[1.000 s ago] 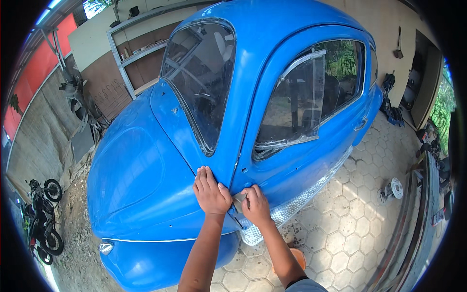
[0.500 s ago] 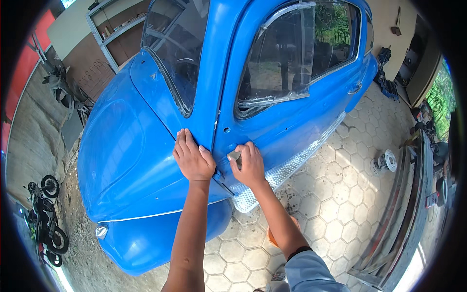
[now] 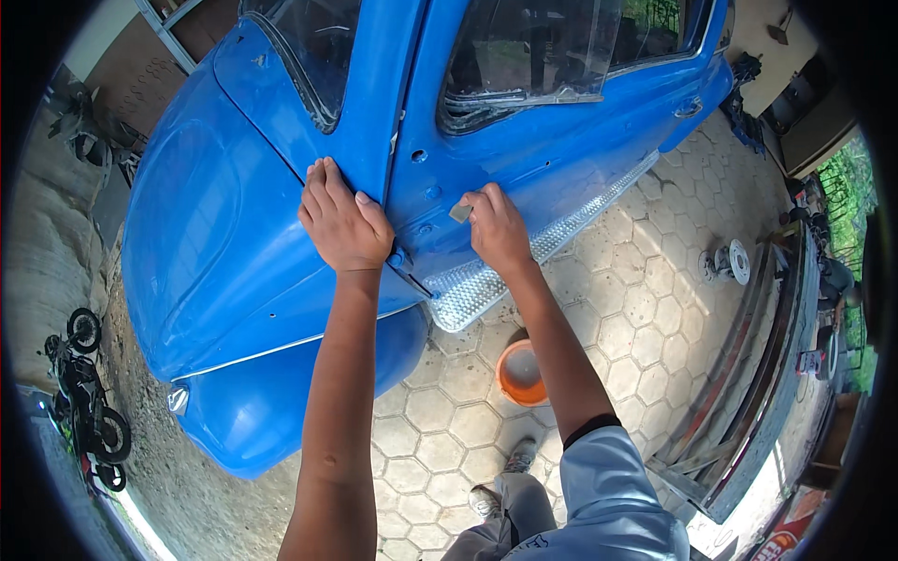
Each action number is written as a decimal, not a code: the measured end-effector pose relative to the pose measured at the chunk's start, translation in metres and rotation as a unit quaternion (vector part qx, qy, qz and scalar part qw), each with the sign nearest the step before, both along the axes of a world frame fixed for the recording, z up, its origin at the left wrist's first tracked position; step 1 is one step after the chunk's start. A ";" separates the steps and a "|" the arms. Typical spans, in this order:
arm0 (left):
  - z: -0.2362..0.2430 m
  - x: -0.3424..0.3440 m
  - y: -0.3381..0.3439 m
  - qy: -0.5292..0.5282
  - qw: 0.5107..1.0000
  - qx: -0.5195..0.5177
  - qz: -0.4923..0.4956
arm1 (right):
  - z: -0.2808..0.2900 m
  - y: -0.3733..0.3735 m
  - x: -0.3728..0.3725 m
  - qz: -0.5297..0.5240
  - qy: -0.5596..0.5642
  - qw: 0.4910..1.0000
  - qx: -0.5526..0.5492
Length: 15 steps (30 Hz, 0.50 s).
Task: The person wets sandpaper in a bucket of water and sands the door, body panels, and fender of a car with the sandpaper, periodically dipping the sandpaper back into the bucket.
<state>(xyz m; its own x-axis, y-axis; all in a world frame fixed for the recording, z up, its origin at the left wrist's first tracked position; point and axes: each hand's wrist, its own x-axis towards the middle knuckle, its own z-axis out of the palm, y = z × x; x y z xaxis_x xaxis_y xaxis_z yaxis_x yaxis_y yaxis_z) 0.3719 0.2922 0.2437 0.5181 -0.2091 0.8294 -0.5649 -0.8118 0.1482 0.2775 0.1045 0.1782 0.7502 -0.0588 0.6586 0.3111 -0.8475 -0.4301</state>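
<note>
Blue bodywork backs a pad jutting leftward from the right hand.

Below the blue car we record pale hexagonal paving; on it stand an orange bucket with greyish contents, a metal hub and two shod feet. A motorcycle occupies bare ground, far left.

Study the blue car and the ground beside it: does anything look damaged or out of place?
On the blue car, the door has a dark round hole below the window, oddly breaking its paintwork. A pale wheel-like part looks stray, sitting on the paving apart from the car.
</note>
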 end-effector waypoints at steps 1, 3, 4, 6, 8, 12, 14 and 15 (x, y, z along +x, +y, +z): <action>0.001 0.000 -0.003 0.002 1.000 -0.009 0.001 | 0.002 -0.016 -0.003 -0.069 0.002 0.996 0.057; 0.001 -0.002 -0.011 0.000 1.000 -0.009 -0.006 | 0.001 -0.044 0.004 -0.141 0.005 0.984 0.108; -0.001 -0.004 -0.018 -0.002 1.000 -0.010 -0.013 | -0.002 -0.059 0.010 -0.209 -0.043 0.923 0.321; -0.005 -0.004 -0.020 0.004 1.000 -0.011 -0.015 | -0.009 -0.058 0.017 -0.267 -0.088 0.810 0.515; -0.002 0.002 -0.003 0.003 1.000 0.006 0.000 | -0.005 0.003 0.033 -0.212 -0.126 0.877 0.412; 0.004 -0.003 -0.002 0.027 1.000 0.008 0.003 | 0.000 -0.010 0.009 -0.088 -0.048 0.983 0.151; 0.002 0.002 -0.004 0.027 1.000 0.006 -0.002 | 0.004 -0.048 0.010 -0.126 -0.042 0.973 0.190; 0.002 0.001 -0.007 0.030 1.000 0.003 -0.009 | 0.008 -0.070 0.014 -0.180 -0.068 0.928 0.319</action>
<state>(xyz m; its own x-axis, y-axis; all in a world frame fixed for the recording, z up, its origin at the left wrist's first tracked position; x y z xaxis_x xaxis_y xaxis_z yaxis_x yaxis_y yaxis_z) 0.3727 0.2854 0.2454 0.5627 -0.2237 0.7958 -0.5690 -0.8032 0.1766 0.2918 0.0343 0.1864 0.5186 -0.7002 0.4907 0.1451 -0.4935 -0.8575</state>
